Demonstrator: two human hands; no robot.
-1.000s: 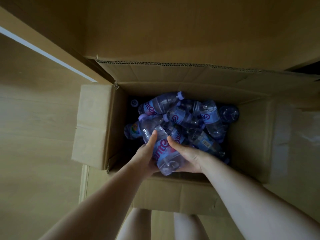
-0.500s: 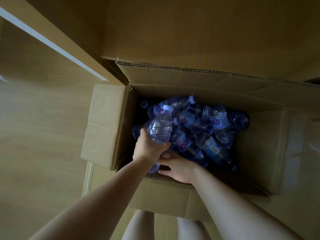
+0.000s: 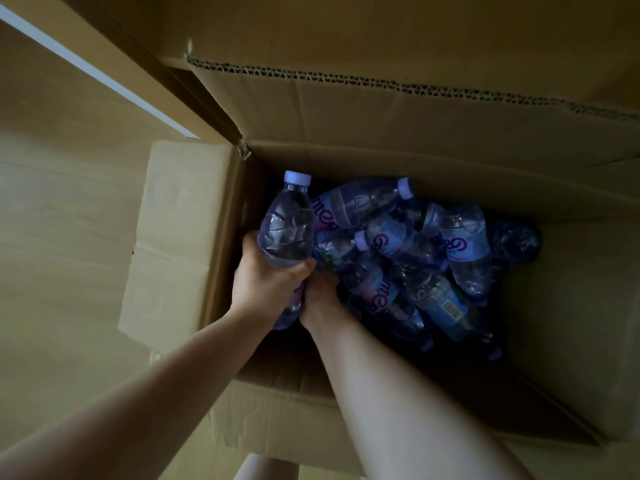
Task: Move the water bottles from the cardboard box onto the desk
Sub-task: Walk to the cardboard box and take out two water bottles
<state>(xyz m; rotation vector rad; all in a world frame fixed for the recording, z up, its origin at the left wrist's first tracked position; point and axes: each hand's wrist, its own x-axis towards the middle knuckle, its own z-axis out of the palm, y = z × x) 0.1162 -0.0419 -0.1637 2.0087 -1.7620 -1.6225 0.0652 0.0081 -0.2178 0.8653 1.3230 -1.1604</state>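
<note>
The box (image 3: pixel 346 112) stands open on the floor (image 3: pixel 62 216), with its flaps folded outward. The left flap (image 3: pixel 180 230) lies flat over the floor. The far flap (image 3: pixel 398 39) tilts up and away from the camera.

A pile of bottles (image 3: pixel 415 258) fills the bottom of the box. The bottles lie on their sides, crossed over one another and touching. Each is clear plastic with a pale lilac cap and a label printed in pink script. The pile sits toward the middle and right of the box interior, in shadow.

The left hand (image 3: pixel 263 282) holds one bottle (image 3: pixel 287 226) above the pile, near the left wall of the box. The left grip is closed round the lower body of this bottle: the fingers wrap its left side and the thumb crosses its front. The bottle stands nearly upright, cap (image 3: pixel 297 177) pointing up and away from the camera. Its base shows below the hand.

The right hand (image 3: pixel 320 292) sits just beside the left hand, touching it, with the back of the hand toward the camera. Its fingers reach down to the lower part of the same bottle and into the pile. The state of the right grip cannot be told, because the fingers are hidden.

Both forearms enter from the near edge of the box.
</note>
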